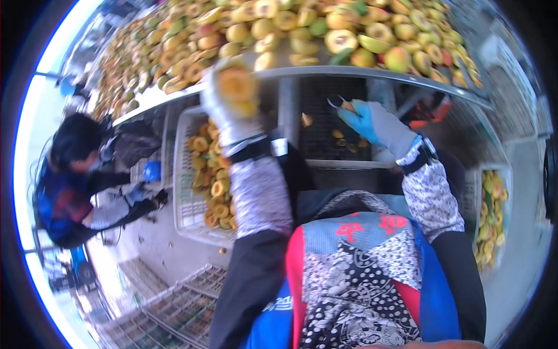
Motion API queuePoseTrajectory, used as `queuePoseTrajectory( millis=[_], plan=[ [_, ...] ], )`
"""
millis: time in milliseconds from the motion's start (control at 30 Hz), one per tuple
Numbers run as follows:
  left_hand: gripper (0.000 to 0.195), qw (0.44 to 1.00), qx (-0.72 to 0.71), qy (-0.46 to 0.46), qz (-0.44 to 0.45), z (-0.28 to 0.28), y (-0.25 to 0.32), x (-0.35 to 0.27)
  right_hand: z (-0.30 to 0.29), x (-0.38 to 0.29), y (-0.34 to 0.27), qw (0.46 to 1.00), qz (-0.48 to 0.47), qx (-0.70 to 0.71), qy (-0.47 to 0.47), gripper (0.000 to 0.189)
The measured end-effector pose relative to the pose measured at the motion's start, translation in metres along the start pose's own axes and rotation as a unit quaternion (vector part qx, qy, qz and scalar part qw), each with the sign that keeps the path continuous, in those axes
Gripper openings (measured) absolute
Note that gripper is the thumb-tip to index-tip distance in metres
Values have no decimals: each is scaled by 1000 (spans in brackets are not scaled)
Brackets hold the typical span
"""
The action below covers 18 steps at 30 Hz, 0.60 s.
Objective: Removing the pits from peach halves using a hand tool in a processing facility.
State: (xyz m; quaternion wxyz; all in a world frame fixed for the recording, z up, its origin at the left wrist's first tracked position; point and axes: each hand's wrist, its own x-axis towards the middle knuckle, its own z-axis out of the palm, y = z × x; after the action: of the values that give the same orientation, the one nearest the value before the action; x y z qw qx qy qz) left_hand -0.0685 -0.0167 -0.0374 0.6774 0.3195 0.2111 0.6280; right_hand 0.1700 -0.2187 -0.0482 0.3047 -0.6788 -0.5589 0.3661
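My left hand [229,102], in a white glove, is raised at the near edge of the metal sorting table [301,72]. It holds an orange-yellow peach half [237,85], cut face up; both are blurred. My right hand [377,124], in a grey and light-blue glove, grips a small pitting tool [347,106] with a curved metal loop and wooden handle. The tool is apart from any fruit. Beneath it sits a dark crate [335,118] with a few fruit pieces inside. Many halved and whole peaches [261,28] are heaped on the table, some with leaves.
A white plastic crate [182,174] of peach halves stands below my left forearm. Another crate [505,218] with peaches is at the right. A co-worker [74,183] bends forward at the left. Stacked mesh crates [174,309] stand behind on the left.
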Motion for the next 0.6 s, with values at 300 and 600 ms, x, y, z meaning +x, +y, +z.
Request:
queuePoseTrajectory(
  millis=[300,600],
  plan=[
    [30,872,479,75,63,-3,80,-28,-50,-18,-39,959,63,239,139,45],
    [77,458,884,-83,-29,84,-22,34,-53,-19,-45,973,54,181,132,43]
  ],
)
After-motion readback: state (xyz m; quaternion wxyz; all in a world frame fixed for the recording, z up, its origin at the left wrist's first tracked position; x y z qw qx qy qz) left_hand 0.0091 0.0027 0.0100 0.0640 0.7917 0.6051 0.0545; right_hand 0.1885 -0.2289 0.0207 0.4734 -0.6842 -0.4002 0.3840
